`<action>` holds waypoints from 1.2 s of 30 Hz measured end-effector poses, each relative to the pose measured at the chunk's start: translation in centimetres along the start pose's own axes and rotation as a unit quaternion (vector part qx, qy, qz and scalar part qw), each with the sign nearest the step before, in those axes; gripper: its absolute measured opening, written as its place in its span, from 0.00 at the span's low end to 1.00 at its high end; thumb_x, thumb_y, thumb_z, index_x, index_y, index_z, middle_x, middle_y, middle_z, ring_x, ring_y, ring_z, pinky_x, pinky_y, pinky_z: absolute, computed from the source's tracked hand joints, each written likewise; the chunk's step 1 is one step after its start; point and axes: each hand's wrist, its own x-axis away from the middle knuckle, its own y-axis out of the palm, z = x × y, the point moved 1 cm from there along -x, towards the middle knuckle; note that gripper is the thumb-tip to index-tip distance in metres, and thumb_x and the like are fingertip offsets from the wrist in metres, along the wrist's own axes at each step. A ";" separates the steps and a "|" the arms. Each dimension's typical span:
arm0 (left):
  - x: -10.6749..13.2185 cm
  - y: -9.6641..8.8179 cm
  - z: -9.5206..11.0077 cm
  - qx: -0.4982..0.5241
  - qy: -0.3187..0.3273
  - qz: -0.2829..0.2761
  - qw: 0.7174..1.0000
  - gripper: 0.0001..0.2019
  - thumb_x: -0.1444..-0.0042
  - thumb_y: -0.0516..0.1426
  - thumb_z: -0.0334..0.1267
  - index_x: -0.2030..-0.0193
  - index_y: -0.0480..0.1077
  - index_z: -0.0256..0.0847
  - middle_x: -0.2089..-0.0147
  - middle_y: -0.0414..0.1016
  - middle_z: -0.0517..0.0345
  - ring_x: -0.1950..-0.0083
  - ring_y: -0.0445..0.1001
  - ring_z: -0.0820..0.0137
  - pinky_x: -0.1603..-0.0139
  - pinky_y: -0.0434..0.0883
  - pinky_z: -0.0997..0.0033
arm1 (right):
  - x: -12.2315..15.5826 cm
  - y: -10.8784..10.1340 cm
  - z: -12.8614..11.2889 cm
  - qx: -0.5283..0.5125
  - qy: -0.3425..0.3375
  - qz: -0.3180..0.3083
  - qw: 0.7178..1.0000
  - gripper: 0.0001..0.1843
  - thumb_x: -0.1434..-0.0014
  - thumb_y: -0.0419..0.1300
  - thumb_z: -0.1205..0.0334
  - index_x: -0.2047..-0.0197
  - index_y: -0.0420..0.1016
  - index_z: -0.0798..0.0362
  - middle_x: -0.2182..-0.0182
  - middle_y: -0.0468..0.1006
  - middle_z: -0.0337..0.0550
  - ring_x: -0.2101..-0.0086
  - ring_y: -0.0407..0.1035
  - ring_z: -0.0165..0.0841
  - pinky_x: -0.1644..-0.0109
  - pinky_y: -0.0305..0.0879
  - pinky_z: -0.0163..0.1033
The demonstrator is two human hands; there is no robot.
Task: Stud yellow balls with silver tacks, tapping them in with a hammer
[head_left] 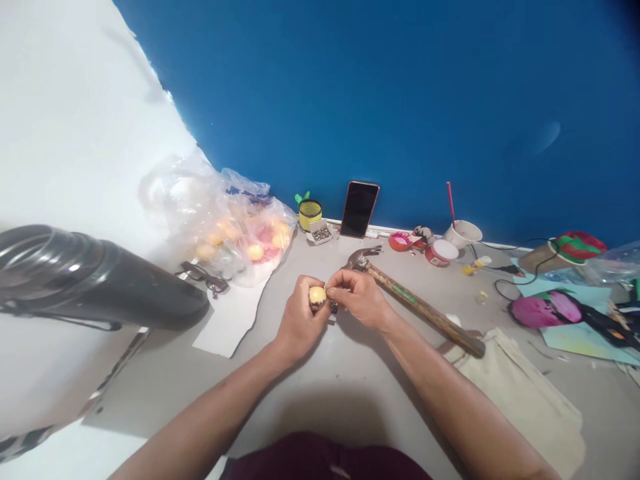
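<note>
My left hand [299, 319] is wrapped round a small yellow ball [317, 295] whose lower part looks dark and studded. Beside it, the thumb and forefinger of my right hand [361, 298] are pinched together at the ball's right side; anything between them is too small to make out. Some small dark, shiny pieces [333, 307] show between the two hands, partly hidden by the fingers. Just beyond my right hand lies a claw hammer [410, 297], its head towards the wall and its wooden handle slanting down to the right.
A phone [360, 209] leans on the blue wall beside a small box of metal bits [320, 233] and a yellow cup [310, 212]. Left are a plastic bag of yellow balls [240, 233], glasses [205, 277] and a large dark cylinder [100, 280]. Right are a white cup [463, 235] and beige cloth [525, 393].
</note>
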 end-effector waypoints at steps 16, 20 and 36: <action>-1.0 -0.8 1.4 0.244 -0.043 -0.110 0.963 0.18 0.47 0.66 0.42 0.56 0.63 0.42 0.73 0.71 0.65 0.71 0.73 0.72 0.71 0.65 0.73 | 0.3 0.0 -0.4 -0.131 -0.003 -0.036 0.991 0.16 0.55 0.76 0.51 0.70 0.80 0.53 0.74 0.79 0.40 0.77 0.67 0.26 0.73 0.65 0.34; -0.8 -0.6 1.4 0.197 -0.026 -0.084 0.976 0.16 0.48 0.65 0.40 0.58 0.62 0.43 0.70 0.73 0.65 0.70 0.74 0.71 0.72 0.65 0.74 | 0.4 0.0 -0.8 -0.096 0.004 -0.026 0.995 0.15 0.55 0.74 0.52 0.72 0.80 0.54 0.75 0.79 0.40 0.77 0.65 0.26 0.74 0.63 0.33; -0.4 -0.5 0.6 0.022 0.032 -0.021 0.999 0.10 0.48 0.58 0.33 0.60 0.62 0.43 0.67 0.67 0.65 0.69 0.67 0.73 0.69 0.66 0.73 | 0.6 -0.1 -1.0 -0.062 0.058 -0.039 0.996 0.17 0.57 0.75 0.51 0.72 0.79 0.55 0.78 0.75 0.37 0.78 0.61 0.25 0.74 0.56 0.33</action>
